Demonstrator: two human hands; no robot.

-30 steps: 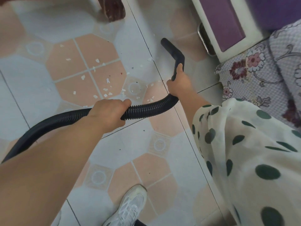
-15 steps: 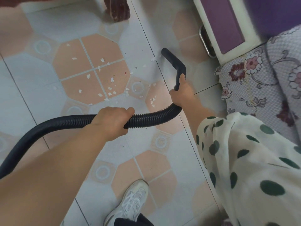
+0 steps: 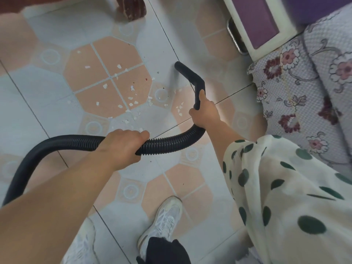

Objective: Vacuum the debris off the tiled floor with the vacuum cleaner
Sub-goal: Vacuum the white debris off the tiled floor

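While both hands keep their grips, the bent black nozzle (image 3: 190, 77) has edged left to the grout line (image 3: 168, 40), nearer the white debris (image 3: 131, 100) scattered over the tiled floor (image 3: 57, 111), so suction looks about to reach it; most scraps remain. Near-left, the left hand (image 3: 122, 145) wraps the ribbed hose (image 3: 167, 142); farther right, the right hand (image 3: 204, 113) clasps the nozzle's handle. No canister or bin shows.

a: we see a black hose (image 3: 167, 143), and pale grey floor tiles (image 3: 57, 103) with peach octagons.
b: white debris (image 3: 131, 88) at eleven o'clock. our sleeve (image 3: 285, 187) at four is cream with dark green dots, the cloth (image 3: 297, 92) at two lilac with maroon flowers.
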